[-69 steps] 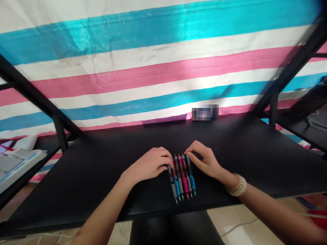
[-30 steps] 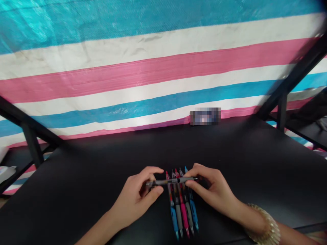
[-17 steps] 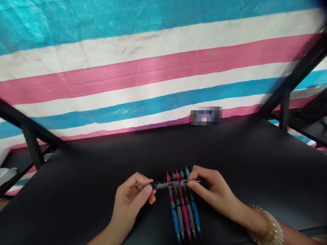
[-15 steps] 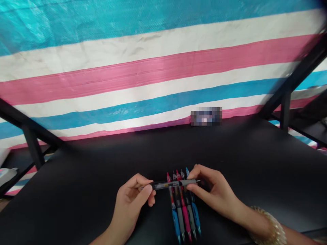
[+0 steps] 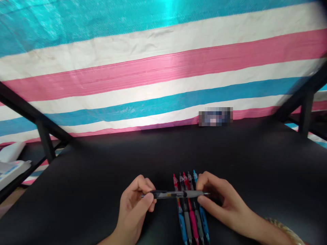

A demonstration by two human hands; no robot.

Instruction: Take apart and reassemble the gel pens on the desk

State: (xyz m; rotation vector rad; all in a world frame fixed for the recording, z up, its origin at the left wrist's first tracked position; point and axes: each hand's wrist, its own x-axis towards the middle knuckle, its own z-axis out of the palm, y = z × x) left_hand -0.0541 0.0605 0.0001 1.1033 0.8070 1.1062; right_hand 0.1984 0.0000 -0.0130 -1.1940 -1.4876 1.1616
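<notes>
A black and grey pen (image 5: 173,194) is held level and crosswise above the black table (image 5: 102,163). My left hand (image 5: 135,207) pinches its dark rear end. My right hand (image 5: 219,202) pinches its grey grip end, where the tip points right. Both hands are closed on this one pen. Under it lies a row of several pens (image 5: 191,217) side by side, blue, grey and pink, running towards me. A bracelet (image 5: 286,229) circles my right wrist.
A tarp (image 5: 153,68) striped in blue, white and pink hangs behind the table. Black frame bars (image 5: 43,139) stand at the left and another at the right (image 5: 305,112). A white device (image 5: 10,166) lies far left. A blurred label (image 5: 216,116) sits at the table's back.
One pen was lifted out of the row and turned crosswise between both hands. Since half a second ago the hold is the same; the view has shifted slightly left.
</notes>
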